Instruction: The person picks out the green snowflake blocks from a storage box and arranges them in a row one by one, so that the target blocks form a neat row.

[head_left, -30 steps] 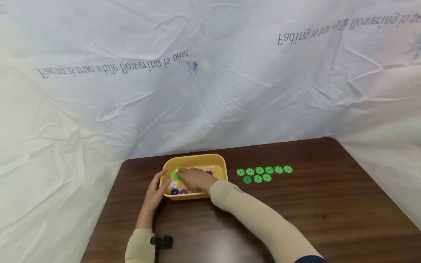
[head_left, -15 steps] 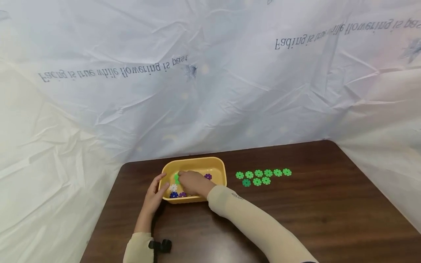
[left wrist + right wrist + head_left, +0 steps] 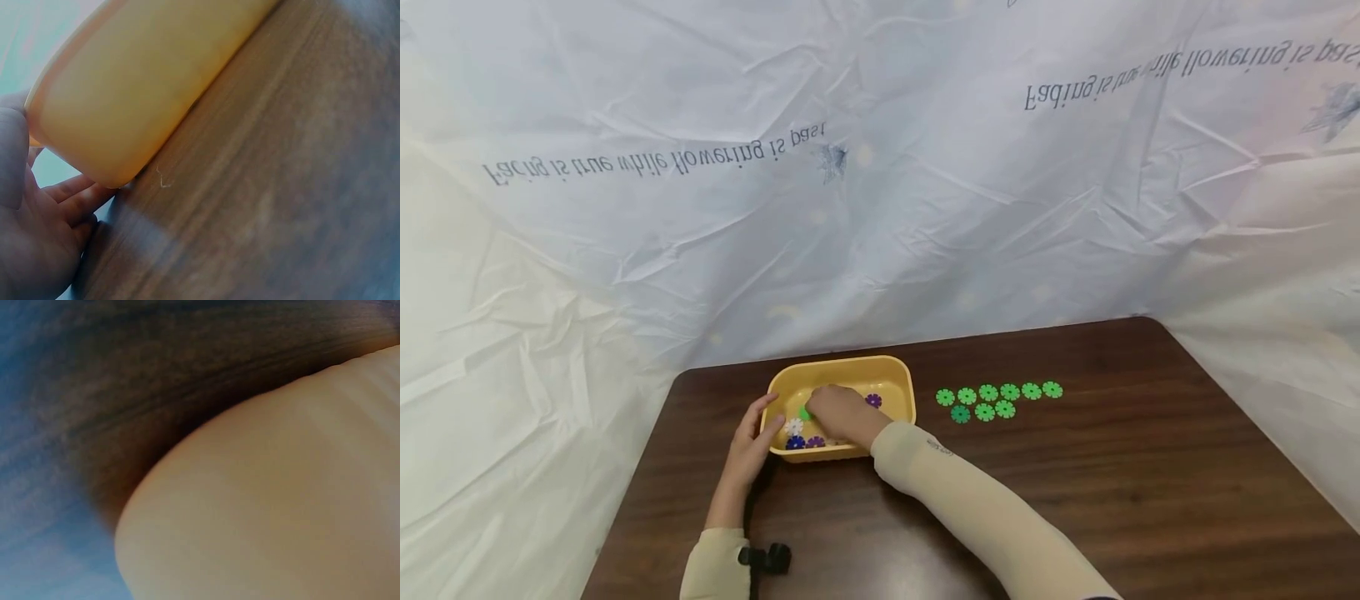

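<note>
A yellow plastic tub [image 3: 891, 372] stands near the table's back left. My left hand [image 3: 748, 446] holds its left end, thumb over the rim and fingers outside, as the left wrist view also shows on the tub's wall [image 3: 125, 94]. Inside the tub, my right hand [image 3: 842, 414] reaches down with bent fingers. A light green flower-shaped disc [image 3: 805, 412] shows partly at its fingertips; I cannot tell whether the fingers pinch it. Nearby lie a white disc [image 3: 794, 427], a blue disc [image 3: 795, 443] and a purple disc [image 3: 815, 442]. Another purple disc [image 3: 873, 401] lies beyond the hand.
Right of the tub, several light green discs [image 3: 988, 392] form a row on the brown table [image 3: 1075, 475]. A shorter row before it starts with a dark green disc [image 3: 960, 414]. A white printed sheet [image 3: 880, 208] hangs behind the table. The right wrist view shows mostly sleeve [image 3: 269, 506].
The right hand's fingers have drawn in and bent over the green disc, which now shows less. The left hand keeps its hold on the tub. The view has shifted slightly.
</note>
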`<action>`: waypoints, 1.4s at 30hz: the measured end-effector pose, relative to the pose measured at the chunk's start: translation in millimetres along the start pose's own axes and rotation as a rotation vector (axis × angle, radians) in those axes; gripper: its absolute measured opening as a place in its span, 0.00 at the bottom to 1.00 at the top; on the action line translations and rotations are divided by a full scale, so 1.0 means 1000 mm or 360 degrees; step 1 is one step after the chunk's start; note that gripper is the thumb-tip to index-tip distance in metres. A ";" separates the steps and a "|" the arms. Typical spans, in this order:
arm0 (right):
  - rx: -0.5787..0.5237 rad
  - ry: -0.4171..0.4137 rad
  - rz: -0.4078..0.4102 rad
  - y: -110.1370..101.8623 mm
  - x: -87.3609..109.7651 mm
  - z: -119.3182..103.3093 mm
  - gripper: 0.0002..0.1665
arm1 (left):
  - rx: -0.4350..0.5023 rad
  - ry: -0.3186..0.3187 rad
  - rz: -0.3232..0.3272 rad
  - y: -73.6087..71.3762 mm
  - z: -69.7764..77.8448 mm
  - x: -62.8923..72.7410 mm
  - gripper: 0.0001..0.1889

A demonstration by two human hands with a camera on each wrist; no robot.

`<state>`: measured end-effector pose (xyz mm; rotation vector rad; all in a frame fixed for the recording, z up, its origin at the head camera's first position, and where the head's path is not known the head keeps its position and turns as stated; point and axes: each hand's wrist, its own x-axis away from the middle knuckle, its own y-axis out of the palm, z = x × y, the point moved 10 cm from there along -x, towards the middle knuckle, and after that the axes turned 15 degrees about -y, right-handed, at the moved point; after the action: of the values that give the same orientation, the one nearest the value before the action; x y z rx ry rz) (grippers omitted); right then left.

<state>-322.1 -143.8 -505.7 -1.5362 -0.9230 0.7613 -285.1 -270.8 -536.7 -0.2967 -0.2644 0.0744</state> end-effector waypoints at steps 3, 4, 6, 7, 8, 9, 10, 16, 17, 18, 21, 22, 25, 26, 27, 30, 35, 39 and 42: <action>-0.0078 0.0018 0.0049 -0.005 0.003 0.002 0.13 | 0.0014 0.0014 -0.0006 0.001 0.002 -0.001 0.26; -0.0103 0.0030 0.0053 -0.006 0.004 0.003 0.14 | 0.0015 0.0019 -0.0007 0.001 0.002 -0.001 0.26; -0.0166 0.0063 0.0039 -0.006 0.007 0.004 0.16 | 0.0003 0.0030 -0.0001 0.001 0.001 0.000 0.26; -0.0191 0.0078 0.0026 -0.005 0.008 0.005 0.17 | -0.0004 0.0039 0.0004 0.001 0.001 0.000 0.26; -0.0201 0.0097 0.0018 -0.005 0.009 0.006 0.18 | -0.0006 0.0046 0.0007 0.001 0.001 0.000 0.26; -0.0206 0.0116 0.0012 -0.005 0.010 0.007 0.19 | -0.0013 0.0051 0.0011 0.001 0.001 0.000 0.26; -0.0203 0.0127 0.0001 -0.005 0.012 0.007 0.20 | -0.0017 0.0057 0.0015 0.000 0.001 0.000 0.26; -0.0056 0.0153 -0.0015 -0.007 0.016 0.009 0.20 | -0.0024 0.0043 0.0026 0.001 0.001 0.000 0.26; -0.0038 0.0155 -0.0019 -0.007 0.017 0.009 0.19 | -0.0022 0.0039 0.0024 0.001 0.001 0.000 0.26; -0.0017 0.0156 -0.0027 -0.007 0.017 0.010 0.19 | -0.0018 0.0038 0.0019 0.001 0.001 0.000 0.27; 0.0024 0.0146 -0.0045 -0.009 0.020 0.010 0.18 | -0.0015 0.0038 0.0008 0.002 0.001 -0.001 0.28; 0.0026 0.0138 -0.0045 -0.010 0.020 0.010 0.16 | -0.0012 0.0039 0.0007 0.002 0.001 -0.002 0.28; -0.0003 0.0109 -0.0063 -0.012 0.024 0.009 0.11 | -0.0010 0.0034 0.0016 0.000 -0.001 -0.002 0.28; -0.0014 0.0093 -0.0070 -0.013 0.026 0.008 0.09 | -0.0012 0.0030 0.0021 0.000 -0.002 -0.002 0.28; -0.0009 0.0076 -0.0075 -0.014 0.028 0.007 0.08 | -0.0010 0.0033 0.0020 0.000 -0.002 -0.002 0.28; 0.0081 -0.0001 -0.0120 -0.018 0.035 0.003 0.08 | -0.0004 0.0041 0.0009 0.001 -0.001 0.000 0.27; 0.0145 -0.0153 -0.0148 -0.031 0.051 -0.005 0.09 | -0.0012 0.0029 0.0006 0.000 -0.001 0.002 0.27; 0.0040 -0.0173 -0.0114 -0.049 0.069 -0.002 0.09 | 0.0004 0.0028 -0.0001 0.001 0.000 0.000 0.27; 0.0037 -0.0191 -0.0089 -0.060 0.085 0.001 0.09 | -0.0003 0.0018 -0.0001 0.001 -0.001 -0.001 0.27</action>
<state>-290.9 -64.8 -445.5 -1.4505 -1.0382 0.8283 -285.6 -269.8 -538.2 -0.2985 -0.2535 0.0720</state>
